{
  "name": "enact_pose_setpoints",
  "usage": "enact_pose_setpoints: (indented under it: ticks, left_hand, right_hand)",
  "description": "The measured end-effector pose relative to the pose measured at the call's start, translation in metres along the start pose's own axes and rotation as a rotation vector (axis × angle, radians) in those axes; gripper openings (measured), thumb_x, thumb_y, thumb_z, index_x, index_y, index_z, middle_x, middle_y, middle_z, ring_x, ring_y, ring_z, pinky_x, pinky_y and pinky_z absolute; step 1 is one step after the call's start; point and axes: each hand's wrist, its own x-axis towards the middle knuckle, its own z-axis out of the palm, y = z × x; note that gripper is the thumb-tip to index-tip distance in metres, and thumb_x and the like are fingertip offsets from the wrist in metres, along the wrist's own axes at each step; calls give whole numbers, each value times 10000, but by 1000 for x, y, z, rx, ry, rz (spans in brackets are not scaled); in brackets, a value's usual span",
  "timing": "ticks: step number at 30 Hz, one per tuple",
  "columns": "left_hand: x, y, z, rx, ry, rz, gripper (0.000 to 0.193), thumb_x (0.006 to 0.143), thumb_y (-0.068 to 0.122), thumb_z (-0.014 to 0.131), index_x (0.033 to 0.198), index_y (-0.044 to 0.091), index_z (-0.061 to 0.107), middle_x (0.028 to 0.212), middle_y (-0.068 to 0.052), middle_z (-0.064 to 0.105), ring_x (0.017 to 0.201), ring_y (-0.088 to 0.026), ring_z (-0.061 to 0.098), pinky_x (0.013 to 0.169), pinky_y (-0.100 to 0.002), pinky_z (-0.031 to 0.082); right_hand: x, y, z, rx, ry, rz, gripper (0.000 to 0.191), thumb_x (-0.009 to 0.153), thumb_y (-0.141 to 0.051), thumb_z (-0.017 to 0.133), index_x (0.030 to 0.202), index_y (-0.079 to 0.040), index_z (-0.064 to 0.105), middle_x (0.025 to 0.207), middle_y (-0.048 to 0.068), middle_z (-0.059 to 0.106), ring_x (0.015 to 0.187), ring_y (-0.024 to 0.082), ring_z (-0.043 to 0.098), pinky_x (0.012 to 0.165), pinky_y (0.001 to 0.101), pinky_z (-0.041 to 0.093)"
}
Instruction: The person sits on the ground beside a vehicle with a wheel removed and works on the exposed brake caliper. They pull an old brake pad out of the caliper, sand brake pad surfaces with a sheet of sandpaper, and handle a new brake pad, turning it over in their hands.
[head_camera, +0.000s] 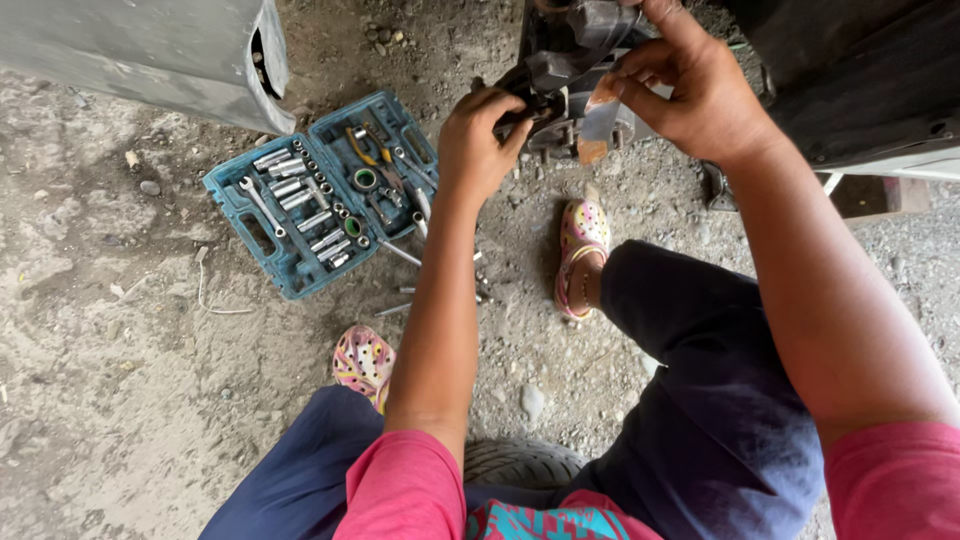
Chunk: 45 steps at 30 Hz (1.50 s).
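Crouched on gritty grey gravel ground strewn with small stones, I work at a dark, greasy metal brake assembly under a vehicle's wheel arch. My left hand is curled tight around its blackened lower part; my right hand pinches a flat, rust-tipped metal brake pad just beside it. An open teal plastic socket case, its two halves lined with shiny steel sockets, lies near my two speckled pink rubber clogs. A few loose steel tools rest on the dirt alongside.
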Motion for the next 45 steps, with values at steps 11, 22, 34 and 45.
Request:
enact_pose_setpoints:
  ticks: [11, 22, 34, 45]
  left_hand:
    - [11, 4, -17, -111, -74, -11, 223, 851, 95, 844, 1048, 17, 773, 1051, -83, 769, 905, -257, 762, 787, -339, 595]
    - [18, 6, -12, -75, -129, 60, 220, 860, 67, 834, 1055, -14, 773, 1048, -106, 767, 878, -259, 764, 757, -339, 605]
    - [34, 5, -18, -52, -184, 44, 229, 842, 74, 835, 1050, -4, 780, 1044, -114, 776, 857, -253, 767, 749, -336, 596]
    - [35, 8, -28, -2, -241, 54, 227, 849, 89, 836, 1051, 1, 785, 1074, -109, 773, 913, -276, 760, 819, -355, 592]
  right_hand:
    - [0, -5, -7, 8, 0, 7, 683, 1092, 25, 720, 1631, -186, 357, 1097, 78, 724, 1139, 156, 725, 1002, 315, 581]
    - [-2, 13, -18, -116, 20, 6, 712, 1055, -11, 736, 1661, -151, 388, 1182, 103, 748, 1116, 202, 738, 860, 330, 619]
    - [-2, 4, -24, -198, 3, -44, 681, 1033, 5, 715, 1624, -174, 427, 1132, 112, 763, 1091, 233, 760, 904, 342, 621]
    - [2, -1, -22, -230, 29, -53, 716, 1046, -19, 756, 1647, -174, 401, 1163, 107, 763, 1062, 237, 754, 943, 361, 596]
